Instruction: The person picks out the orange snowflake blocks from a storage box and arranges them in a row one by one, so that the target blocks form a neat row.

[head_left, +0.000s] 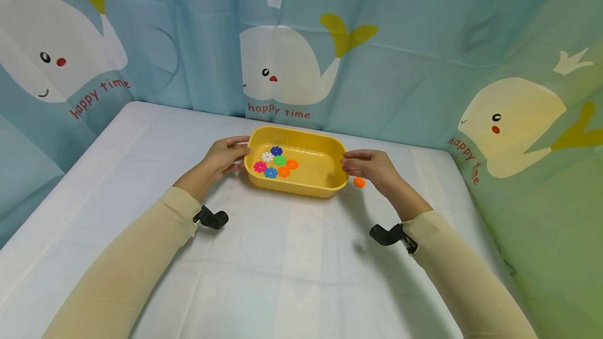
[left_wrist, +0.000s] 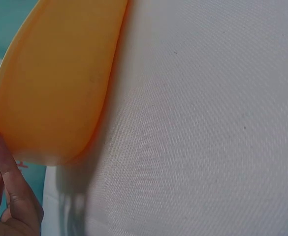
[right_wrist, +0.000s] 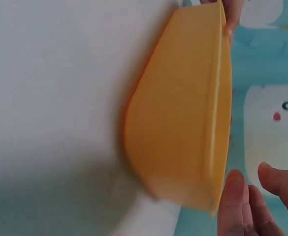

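Under your hands spreads one white-covered table [head_left: 282,260], and beyond them and to both sides hangs a pale blue curtain [head_left: 207,56] printed with three whales [head_left: 287,75]. Between your hands is one yellow tub [head_left: 297,189], its rim pinched by your left hand [head_left: 225,157], while your right hand [head_left: 371,166] is at the other end, thumb apart from the fingers, touching or not I cannot tell. Seven flower-shaped discs [head_left: 270,172] lie inside nearer your left hand, two orange, one each white, green, pink, dark blue and light blue, and one more orange disc [head_left: 359,182] lies just beside your right hand.
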Demonstrator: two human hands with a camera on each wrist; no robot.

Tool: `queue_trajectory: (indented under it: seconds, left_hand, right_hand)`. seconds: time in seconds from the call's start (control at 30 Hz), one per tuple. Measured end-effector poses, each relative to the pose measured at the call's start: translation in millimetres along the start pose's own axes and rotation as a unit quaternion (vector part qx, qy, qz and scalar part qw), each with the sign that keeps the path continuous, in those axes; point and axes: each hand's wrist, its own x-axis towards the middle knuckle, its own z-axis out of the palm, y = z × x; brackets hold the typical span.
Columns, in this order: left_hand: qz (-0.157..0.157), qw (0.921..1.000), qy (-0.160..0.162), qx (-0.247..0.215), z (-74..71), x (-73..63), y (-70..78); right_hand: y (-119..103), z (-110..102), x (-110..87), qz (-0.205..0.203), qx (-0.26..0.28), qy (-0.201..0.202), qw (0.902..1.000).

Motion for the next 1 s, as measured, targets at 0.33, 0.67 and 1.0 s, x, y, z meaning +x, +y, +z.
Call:
queue_trajectory:
  seconds: [0.33,0.67,1.0]
  left_hand:
    - [0.001,1.0000,0.000,0.000,-1.4,0.5,-0.8]
    - [0.000,1.0000,-0.001,0.005,-2.2,0.5,-1.4]
    - [0.002,1.0000,-0.001,0.001,-0.9,0.1,-0.6]
  right_hand:
    - [-19,45,22.5,0.018,0.023,-0.037,0.9989]
    - [-13,85,48.0,0.018,-0.050,-0.027,0.9982]
    - [-3,104,64.6,0.000,-0.125,0.016,0.9921]
